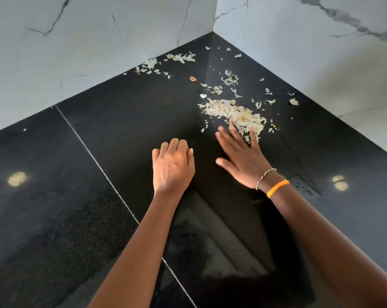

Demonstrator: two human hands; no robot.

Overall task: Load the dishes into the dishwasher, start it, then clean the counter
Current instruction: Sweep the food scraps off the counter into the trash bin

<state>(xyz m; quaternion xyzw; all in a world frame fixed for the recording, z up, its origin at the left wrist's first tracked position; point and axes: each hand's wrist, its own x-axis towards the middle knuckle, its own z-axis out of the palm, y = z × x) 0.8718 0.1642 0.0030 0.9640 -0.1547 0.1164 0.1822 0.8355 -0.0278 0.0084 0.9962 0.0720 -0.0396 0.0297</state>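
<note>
Against the near edge of the heap (234, 115) of dry, papery peels, my right hand (241, 158) lies flat with fingers spread, to rake it toward me. Nearer than the heap, my left hand (173, 166) rests on the glossy black counter (77, 196), fingers curled, holding nothing, probably waiting to catch. Beyond the heap, thin flakes (181, 57) lie scattered toward the marble corner.
</note>
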